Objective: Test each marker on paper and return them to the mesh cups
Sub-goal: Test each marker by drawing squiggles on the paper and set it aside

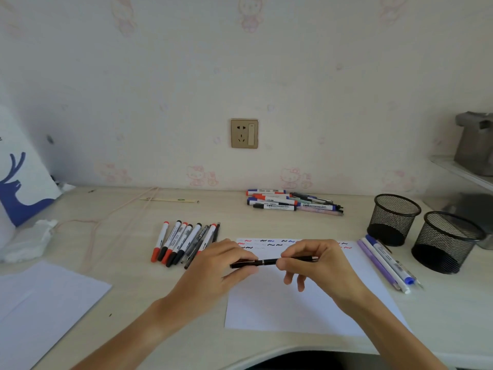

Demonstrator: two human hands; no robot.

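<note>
A black pen (269, 261) lies level above the white test paper (301, 303), gripped at both ends. My left hand (226, 265) pinches its cap end and my right hand (317, 263) pinches the barrel. Red, black and blue squiggles run along the paper's far edge. Two black mesh cups (393, 218) (444, 241) stand at the right, and both look empty. A row of markers (184, 243) lies left of the paper, a pile of markers (290, 202) sits near the wall, and a few pens (384, 263) lie between the paper and the cups.
Another white sheet (40, 303) lies at the near left, with a crumpled tissue (26, 241) and a cord (106, 217) beyond it. A wall socket (244, 133) is straight ahead. A shelf with a grey object (474, 142) juts out at the far right.
</note>
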